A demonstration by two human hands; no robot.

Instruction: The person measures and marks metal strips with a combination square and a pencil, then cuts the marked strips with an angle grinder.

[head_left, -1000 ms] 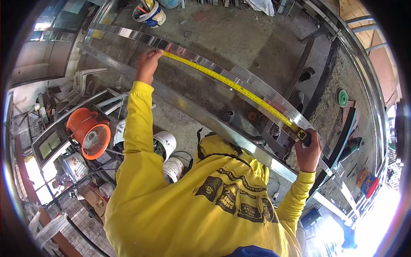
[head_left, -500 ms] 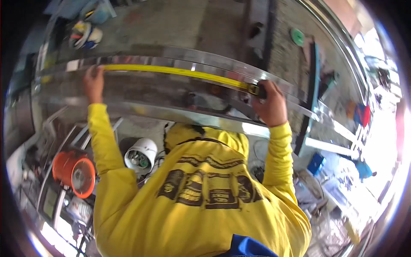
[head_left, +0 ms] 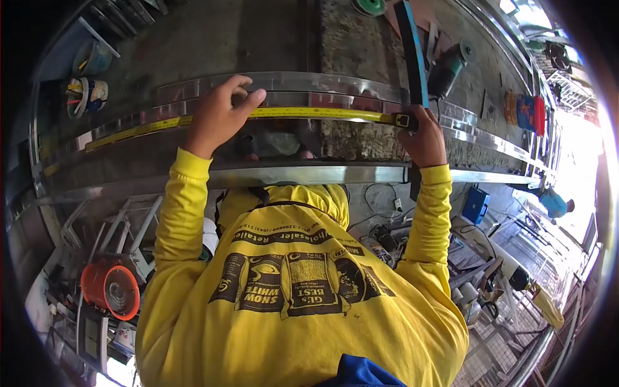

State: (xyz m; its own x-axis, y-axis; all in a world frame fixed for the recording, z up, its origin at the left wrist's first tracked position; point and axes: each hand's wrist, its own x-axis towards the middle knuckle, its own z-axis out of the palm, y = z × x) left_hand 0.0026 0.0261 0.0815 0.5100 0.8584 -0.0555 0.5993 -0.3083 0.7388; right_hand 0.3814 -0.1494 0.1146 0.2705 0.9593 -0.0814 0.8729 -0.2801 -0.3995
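A tape measure [head_left: 403, 120] is in my right hand [head_left: 425, 137], its dark case gripped between fingers and thumb. The yellow blade [head_left: 316, 113] runs out of it far to the left, along shiny metal bars [head_left: 290, 98]. My left hand [head_left: 222, 116] is over the blade, hiding a short stretch of it. Its thumb and fingers are apart, and I see nothing held between them. The blade's free end lies well left of that hand. Closer to my body, a wider metal bar [head_left: 290, 174] crosses from side to side.
A blue-edged dark bar [head_left: 412, 51] stands past my right hand, near a green angle grinder [head_left: 451, 68]. Buckets [head_left: 87, 97] are at the upper left. An orange round fan [head_left: 111, 289] is at the lower left, and a blue case [head_left: 476, 205] sits at the right.
My left hand has let go of the blade's end and moved right along it. The blade now reaches farther left. The view has shifted, and the right hand still holds the tape measure.
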